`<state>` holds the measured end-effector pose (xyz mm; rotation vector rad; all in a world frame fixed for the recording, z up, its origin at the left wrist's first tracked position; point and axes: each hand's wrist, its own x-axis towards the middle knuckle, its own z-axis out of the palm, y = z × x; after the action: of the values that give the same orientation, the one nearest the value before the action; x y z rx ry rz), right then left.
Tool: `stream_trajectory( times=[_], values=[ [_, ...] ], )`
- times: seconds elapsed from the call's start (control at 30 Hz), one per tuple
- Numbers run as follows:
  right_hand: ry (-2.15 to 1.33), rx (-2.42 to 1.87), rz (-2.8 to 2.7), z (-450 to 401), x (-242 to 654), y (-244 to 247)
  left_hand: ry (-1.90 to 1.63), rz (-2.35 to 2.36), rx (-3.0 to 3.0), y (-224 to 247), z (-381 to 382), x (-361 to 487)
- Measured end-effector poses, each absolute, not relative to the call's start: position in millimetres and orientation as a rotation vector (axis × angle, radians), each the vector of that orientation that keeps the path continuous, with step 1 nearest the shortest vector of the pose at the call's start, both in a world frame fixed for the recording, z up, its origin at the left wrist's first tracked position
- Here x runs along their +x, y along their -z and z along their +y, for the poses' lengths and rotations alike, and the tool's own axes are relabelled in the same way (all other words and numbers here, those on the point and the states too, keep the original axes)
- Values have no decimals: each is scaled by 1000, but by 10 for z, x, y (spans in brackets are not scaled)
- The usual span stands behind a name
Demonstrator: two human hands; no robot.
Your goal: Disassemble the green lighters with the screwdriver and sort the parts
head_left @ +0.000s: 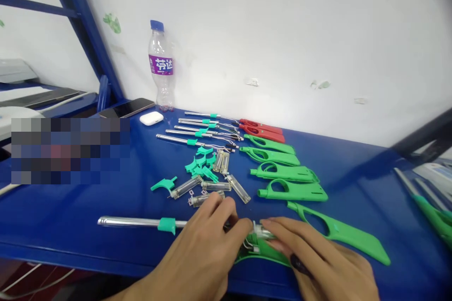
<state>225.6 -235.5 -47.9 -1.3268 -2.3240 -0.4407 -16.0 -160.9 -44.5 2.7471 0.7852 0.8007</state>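
Head view, and both hands are right over the work at the front of the blue table point(130, 197)! The green casing point(263, 256) sits below the fingers, its lower edge showing between the two hands. On the right, the right hand point(328, 258) has its fingertips closed on a clear tank point(264, 232), pinched just above that casing. Over on the left, the left hand point(212, 240) curls down with thumb and finger bent close together, right beside the tank's end; whether they grip anything, I cannot tell, because the knuckles cover it. Thin wires show just under its thumb. Out past the left hand runs a metal rod point(129, 222), wearing a teal trigger point(166, 225), its far end pointing left.

Just beyond the right hand lies a loose green half-shell point(356, 237), angled across the table. Ahead of the left hand, loose clear tanks point(217, 186) lie scattered near a pile of teal pieces point(201, 162). Farther back, wired rods point(180, 139) line up beside red casings point(263, 130), and a bottle point(161, 63) stands upright by the wall.
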Motion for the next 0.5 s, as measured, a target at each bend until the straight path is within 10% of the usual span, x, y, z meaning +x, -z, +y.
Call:
stream_trajectory(
  times=[0.5],
  values=[
    [469,-1369,-2212,-2394,2245,479,-1017,811,2683,347,-1644,-139]
  ],
)
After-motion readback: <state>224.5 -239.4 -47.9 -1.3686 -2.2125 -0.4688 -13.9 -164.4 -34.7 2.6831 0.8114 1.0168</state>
